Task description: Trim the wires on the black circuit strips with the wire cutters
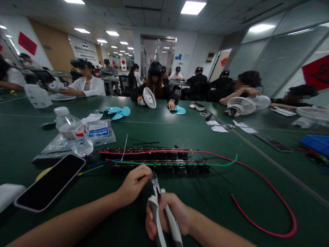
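My right hand (168,216) is wrapped round the grey and white handles of a pair of cutting pliers (155,185), whose jaws point up and away. Fingers pinched together, my left hand (136,181) is beside the tips of the jaws; what it holds, if anything, is too small to make out. Just beyond both hands lie two long dark strips of black parts (164,168). A green wire (223,165) and a red wire (213,153) run along them, and the red one curves round to the right. A white cable tie (124,147) sticks up from the strips.
On the left are a phone (51,183), a water bottle (73,132) and a plastic bag (101,132). Black cable ties (144,142) lie beyond the strips. Farther off, people handle fan parts; a blue tray (316,145) is at the right.
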Tool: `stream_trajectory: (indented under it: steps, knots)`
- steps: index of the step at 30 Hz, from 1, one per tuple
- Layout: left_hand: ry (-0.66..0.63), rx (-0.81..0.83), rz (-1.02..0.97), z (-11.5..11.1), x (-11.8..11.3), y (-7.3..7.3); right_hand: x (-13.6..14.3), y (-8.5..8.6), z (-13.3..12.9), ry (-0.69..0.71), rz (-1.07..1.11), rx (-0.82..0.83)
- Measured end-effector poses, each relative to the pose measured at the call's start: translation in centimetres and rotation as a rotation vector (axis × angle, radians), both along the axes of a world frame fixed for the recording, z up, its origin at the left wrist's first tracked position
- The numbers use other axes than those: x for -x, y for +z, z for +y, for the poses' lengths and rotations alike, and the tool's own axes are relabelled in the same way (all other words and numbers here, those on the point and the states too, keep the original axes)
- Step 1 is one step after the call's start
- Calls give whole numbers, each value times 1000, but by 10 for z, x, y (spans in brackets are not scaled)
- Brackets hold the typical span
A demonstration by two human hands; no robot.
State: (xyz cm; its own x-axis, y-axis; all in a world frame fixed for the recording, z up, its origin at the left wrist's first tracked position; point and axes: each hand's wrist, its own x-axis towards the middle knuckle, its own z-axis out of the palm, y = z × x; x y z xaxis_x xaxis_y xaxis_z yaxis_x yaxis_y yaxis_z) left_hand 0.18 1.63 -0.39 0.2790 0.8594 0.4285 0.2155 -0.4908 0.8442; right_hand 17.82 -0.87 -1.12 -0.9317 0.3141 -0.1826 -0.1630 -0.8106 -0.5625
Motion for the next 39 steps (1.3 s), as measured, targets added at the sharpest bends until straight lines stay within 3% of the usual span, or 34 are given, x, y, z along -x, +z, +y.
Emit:
stream_trajectory:
  steps: [10, 22, 39]
  knots:
    - [0, 8, 2, 1, 0, -1, 2, 0, -1, -27, -16, 10]
    - [10, 3, -3, 1, 0, -1, -1, 5, 3, 103, -3, 55]
    - [-16, 8, -12, 2, 1, -2, -2, 5, 3, 103, -50, 59]
